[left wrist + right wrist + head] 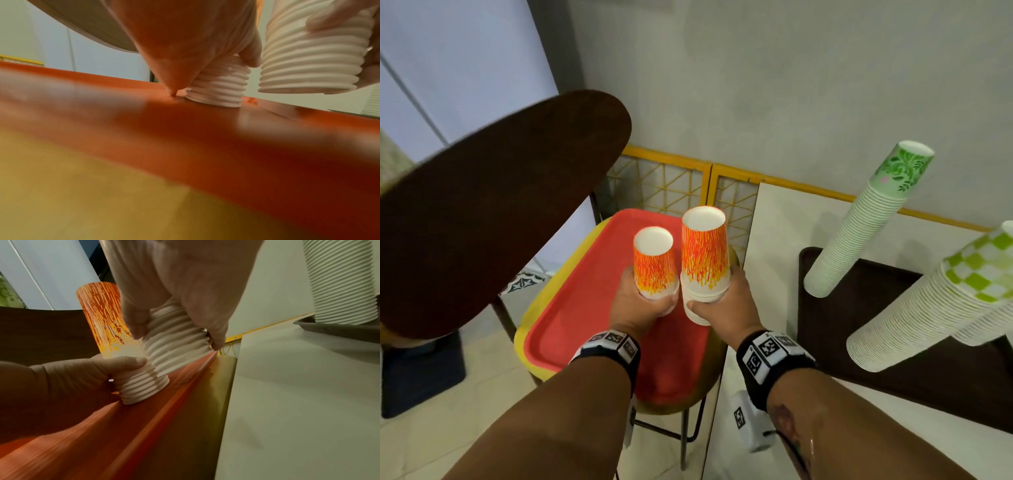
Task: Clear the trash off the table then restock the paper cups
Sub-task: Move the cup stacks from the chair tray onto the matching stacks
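Gripping two short stacks of orange flame-printed paper cups, both upside down, over a red tray (571, 308) that lies on a yellow stool (541, 291). Left hand (640, 305) wrapped round the rims of the left stack (654, 263), fingers (123, 361) curled onto the ribbed white rims, bottom rim touching the tray floor in the left wrist view (216, 91). Right hand (719, 308) closed the same way round the right stack (705, 253), thumb and fingers (218, 331) pinching the nested rims (176, 344); held just above the tray and tilted, taller than its neighbour and just beside it, the two nearly touching. Further right, on a white surface (774, 240), a dark brown tray (893, 342) carrying tall inverted stacks: one topped by a green leaf-patterned cup (869, 219), one topped by a green checked cup (935, 308), and part of a third behind it at the frame edge. Behind the stool, a yellow-framed lattice panel (671, 178) against the wall; to the left, a dark brown round tabletop (493, 205) blurred in the foreground.
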`<move>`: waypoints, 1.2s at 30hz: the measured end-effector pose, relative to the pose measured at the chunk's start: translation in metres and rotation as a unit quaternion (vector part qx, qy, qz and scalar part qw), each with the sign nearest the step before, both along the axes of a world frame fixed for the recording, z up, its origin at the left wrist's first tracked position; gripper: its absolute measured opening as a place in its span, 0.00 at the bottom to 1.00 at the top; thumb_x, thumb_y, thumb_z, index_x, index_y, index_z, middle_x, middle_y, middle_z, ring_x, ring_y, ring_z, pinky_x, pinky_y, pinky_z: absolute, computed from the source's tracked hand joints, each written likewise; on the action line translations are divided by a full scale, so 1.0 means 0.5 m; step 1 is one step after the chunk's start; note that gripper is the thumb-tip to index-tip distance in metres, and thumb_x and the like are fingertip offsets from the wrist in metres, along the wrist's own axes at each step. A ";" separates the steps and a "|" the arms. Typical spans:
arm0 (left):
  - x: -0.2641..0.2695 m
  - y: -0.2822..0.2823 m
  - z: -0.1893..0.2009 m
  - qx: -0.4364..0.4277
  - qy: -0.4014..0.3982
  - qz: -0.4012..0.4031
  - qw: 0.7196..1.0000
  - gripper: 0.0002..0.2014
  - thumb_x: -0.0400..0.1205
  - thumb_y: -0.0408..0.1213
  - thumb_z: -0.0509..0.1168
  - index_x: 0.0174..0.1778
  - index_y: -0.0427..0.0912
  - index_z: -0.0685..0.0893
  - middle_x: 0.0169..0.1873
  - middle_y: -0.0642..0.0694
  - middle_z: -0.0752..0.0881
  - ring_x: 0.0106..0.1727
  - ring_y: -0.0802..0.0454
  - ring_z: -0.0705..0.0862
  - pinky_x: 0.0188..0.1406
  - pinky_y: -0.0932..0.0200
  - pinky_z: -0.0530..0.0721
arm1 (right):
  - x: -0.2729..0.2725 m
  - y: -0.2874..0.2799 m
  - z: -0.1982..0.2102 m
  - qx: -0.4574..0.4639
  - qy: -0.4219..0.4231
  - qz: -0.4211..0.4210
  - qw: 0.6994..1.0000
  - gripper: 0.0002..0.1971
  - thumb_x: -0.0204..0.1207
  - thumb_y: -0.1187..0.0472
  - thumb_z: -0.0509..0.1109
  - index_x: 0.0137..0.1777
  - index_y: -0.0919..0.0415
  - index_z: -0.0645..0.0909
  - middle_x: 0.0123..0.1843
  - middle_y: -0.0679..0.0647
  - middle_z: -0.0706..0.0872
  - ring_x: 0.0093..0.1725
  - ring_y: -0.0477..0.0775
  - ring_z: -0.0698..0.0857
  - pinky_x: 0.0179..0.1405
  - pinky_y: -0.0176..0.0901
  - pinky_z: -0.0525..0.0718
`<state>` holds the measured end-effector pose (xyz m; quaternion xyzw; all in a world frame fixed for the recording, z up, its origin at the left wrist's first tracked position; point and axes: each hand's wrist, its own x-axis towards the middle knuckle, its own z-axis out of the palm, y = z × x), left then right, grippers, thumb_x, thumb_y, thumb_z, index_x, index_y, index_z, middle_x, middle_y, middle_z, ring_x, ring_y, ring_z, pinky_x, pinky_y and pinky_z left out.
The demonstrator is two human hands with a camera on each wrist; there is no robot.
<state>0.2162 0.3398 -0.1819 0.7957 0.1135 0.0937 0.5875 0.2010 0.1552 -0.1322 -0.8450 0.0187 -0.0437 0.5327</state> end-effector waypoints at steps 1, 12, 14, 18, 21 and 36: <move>0.003 0.001 -0.005 0.005 0.001 -0.002 1.000 0.41 0.61 0.43 0.87 0.68 0.48 0.74 0.50 0.59 0.87 0.52 0.60 0.87 0.55 0.55 0.84 | -0.003 0.001 -0.002 -0.002 0.001 0.000 1.000 0.37 0.54 0.59 0.88 0.61 0.47 0.72 0.48 0.34 0.80 0.51 0.41 0.82 0.44 0.20 0.73; 0.017 -0.004 0.016 0.018 -0.005 -0.034 0.999 0.37 0.57 0.45 0.85 0.60 0.54 0.75 0.53 0.47 0.86 0.52 0.50 0.87 0.54 0.48 0.86 | -0.037 -0.034 0.010 -0.003 0.028 -0.041 0.999 0.46 0.47 0.45 0.85 0.67 0.48 0.69 0.63 0.50 0.81 0.62 0.52 0.83 0.63 0.51 0.84; 0.011 -0.016 0.031 0.017 -0.017 -0.043 0.999 0.38 0.56 0.47 0.85 0.60 0.53 0.76 0.53 0.47 0.86 0.52 0.51 0.87 0.55 0.45 0.87 | -0.055 -0.050 0.018 0.000 0.030 -0.036 0.999 0.45 0.49 0.47 0.86 0.67 0.48 0.69 0.63 0.49 0.81 0.61 0.51 0.83 0.62 0.48 0.83; -0.011 -0.064 0.063 0.018 -0.030 -0.081 0.996 0.37 0.57 0.49 0.87 0.60 0.50 0.79 0.51 0.49 0.88 0.52 0.52 0.89 0.53 0.43 0.89 | -0.109 -0.090 0.036 0.008 0.025 -0.012 1.000 0.44 0.52 0.51 0.88 0.67 0.48 0.69 0.62 0.48 0.82 0.60 0.49 0.83 0.61 0.46 0.83; -0.061 -0.126 0.084 -0.010 -0.042 -0.109 0.993 0.34 0.58 0.44 0.87 0.59 0.45 0.82 0.48 0.46 0.91 0.50 0.51 0.91 0.50 0.43 0.90 | -0.172 -0.140 0.046 0.015 0.020 0.011 1.000 0.43 0.52 0.50 0.87 0.67 0.47 0.69 0.62 0.46 0.82 0.60 0.47 0.84 0.62 0.46 0.83; -0.377 -0.638 0.154 -0.062 -0.057 -0.210 0.974 0.32 0.56 0.42 0.87 0.54 0.48 0.82 0.44 0.44 0.91 0.44 0.50 0.92 0.47 0.41 0.91 | -0.503 -0.636 0.087 0.057 0.018 -0.025 0.998 0.42 0.50 0.57 0.87 0.64 0.43 0.71 0.59 0.45 0.86 0.57 0.38 0.86 0.61 0.42 0.84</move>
